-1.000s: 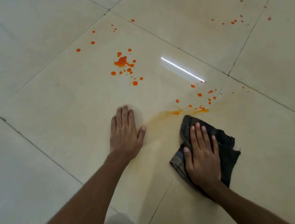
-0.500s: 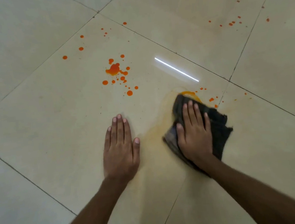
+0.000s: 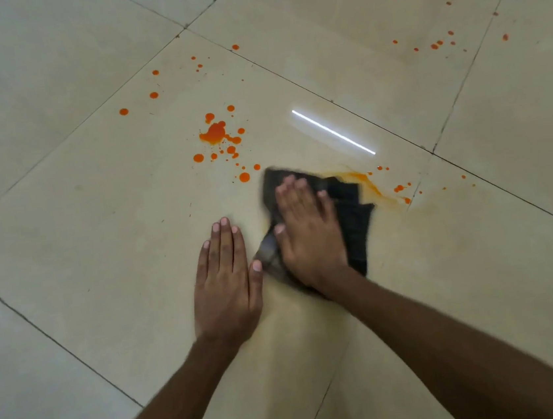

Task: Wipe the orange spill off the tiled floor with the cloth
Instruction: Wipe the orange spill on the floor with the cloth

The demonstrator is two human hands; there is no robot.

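Orange spill (image 3: 214,133) lies in three patches on the glossy cream tiled floor (image 3: 98,229). The first has one large blot ringed by many small drops, at the centre of the tile and just far-left of the cloth. The second is one streaky smear (image 3: 365,182) with a few drops, touching the cloth's far-right edge. The third is a loose scatter of small drops (image 3: 435,44) on the far-right tile, well apart from the hands. Three single drops sit further left of the large blot.

One dark cloth (image 3: 352,221) lies crumpled flat on the floor, between the blot and the smear. Its far corner is just beside the nearest drops of the centre patch.

Two bare hands are in view. The right hand (image 3: 309,233) lies palm down on the cloth with fingers stretched out, pressing it to the tile. It is slightly blurred. The left hand (image 3: 225,284) lies flat on the bare tile with straight fingers held together, and it holds nothing. Its thumb tip is just beside the cloth's near-left corner, and I cannot tell whether they touch.

One bright white streak of reflected light (image 3: 333,132) crosses the tile beyond the cloth.
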